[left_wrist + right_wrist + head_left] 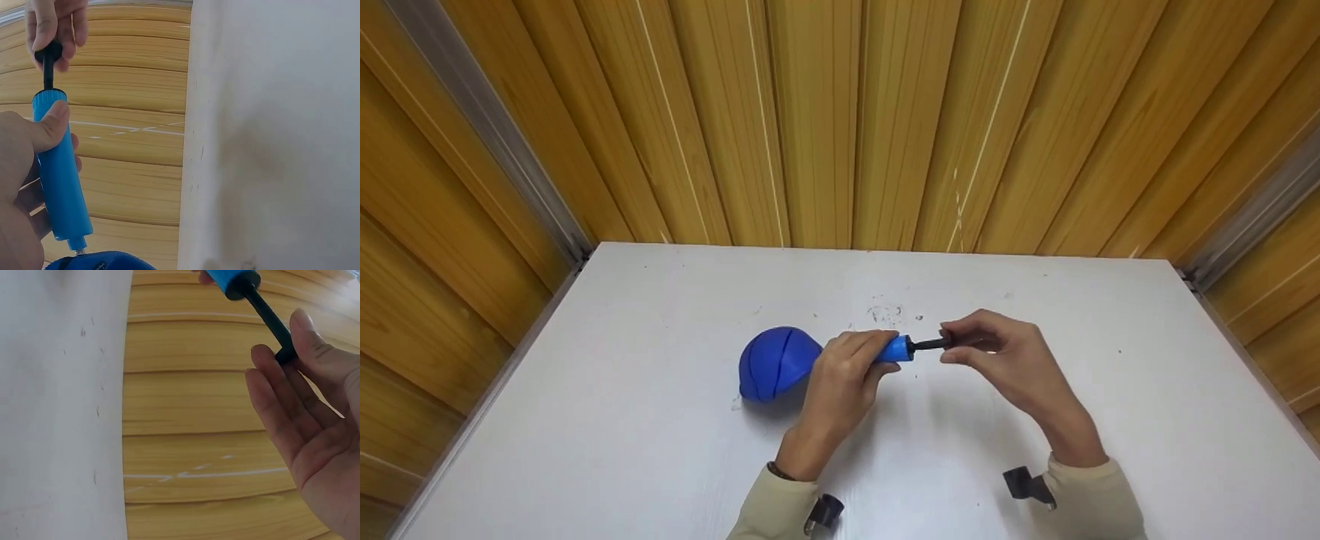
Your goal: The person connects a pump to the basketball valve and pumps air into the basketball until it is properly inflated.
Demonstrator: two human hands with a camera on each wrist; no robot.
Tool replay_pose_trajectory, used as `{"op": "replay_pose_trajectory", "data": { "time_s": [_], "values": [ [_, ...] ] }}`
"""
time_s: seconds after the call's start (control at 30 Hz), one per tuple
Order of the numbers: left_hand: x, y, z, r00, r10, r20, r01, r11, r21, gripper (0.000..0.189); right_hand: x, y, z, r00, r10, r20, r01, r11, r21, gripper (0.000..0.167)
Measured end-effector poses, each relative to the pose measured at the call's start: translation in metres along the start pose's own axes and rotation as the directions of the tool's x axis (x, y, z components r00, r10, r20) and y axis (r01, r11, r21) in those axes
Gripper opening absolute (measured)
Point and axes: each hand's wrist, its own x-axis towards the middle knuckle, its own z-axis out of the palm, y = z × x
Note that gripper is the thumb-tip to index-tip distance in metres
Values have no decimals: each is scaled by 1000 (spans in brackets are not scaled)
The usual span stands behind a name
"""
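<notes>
A blue hand pump point(63, 185) runs sideways between both hands, its nozzle stuck into a blue ball point(776, 364) with black lines that looks partly deflated. My left hand point(840, 379) grips the pump's barrel, thumb along one side and fingers round the other. With thumb and fingers, my right hand point(1020, 360) pinches the black handle point(287, 353) at the end of the plunger rod. Part of the rod point(928, 344) shows outside the barrel. In the head view the left hand hides the nozzle and most of the barrel; the left wrist view shows the nozzle meeting the ball.
Below the hands lies a white table point(660, 450) with dark scuff marks point(885, 311) near its middle. Yellow wood-patterned panels point(825, 135) stand behind it and at both sides. Small black devices point(1018, 482) are worn at both cuffs.
</notes>
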Motion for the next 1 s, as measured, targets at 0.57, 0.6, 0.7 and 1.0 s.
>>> {"op": "replay_pose_trajectory", "data": {
  "time_s": [0.57,0.6,0.7,1.0],
  "values": [
    [0,-7,-11,998,-50,46,53,996,-66,39,-3,4,-14,994,-107,26,109,991,-78,32],
    [1,-8,-12,998,-52,38,54,996,-67,39,-4,3,-20,995,-96,15,97,991,-94,33],
    [1,-9,-13,998,-57,29,59,996,-65,40,-8,0,-37,997,-67,-23,64,991,-117,35],
    [2,-7,-17,996,-67,60,71,995,-63,40,-15,-6,-56,999,25,-24,-25,999,-40,32]
  ]
}}
